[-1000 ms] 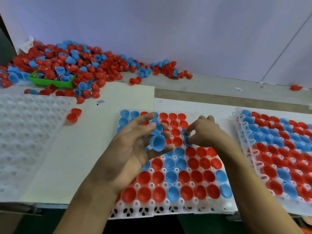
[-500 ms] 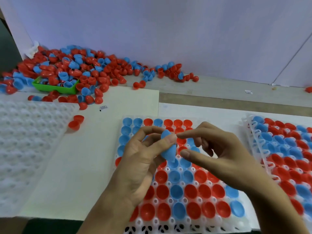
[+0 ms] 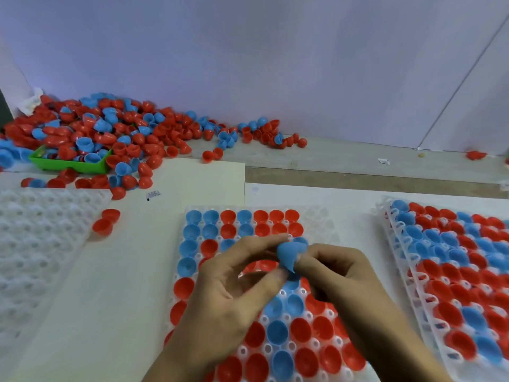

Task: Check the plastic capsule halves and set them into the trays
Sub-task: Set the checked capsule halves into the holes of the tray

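A blue capsule half (image 3: 289, 253) is held above the middle white tray (image 3: 321, 216), which carries several red and blue halves. My left hand (image 3: 231, 293) pinches the blue half between thumb and fingertips from the left. My right hand (image 3: 338, 274) has its fingertips curled onto the half's right side. Both hands hover over the tray's centre and hide some of its cells. The tray's right-hand cells at the top are bare.
A filled tray stack (image 3: 385, 216) lies at the right. An unfilled white tray (image 3: 41, 230) lies at the left, with two red halves (image 3: 106, 220) beside it. A heap of loose halves (image 3: 115, 133) and a green bin (image 3: 68, 165) sit at the back left.
Both hands have come together on the blue half; the right hand's fingers, spread before, now close on it. The view has shifted slightly.
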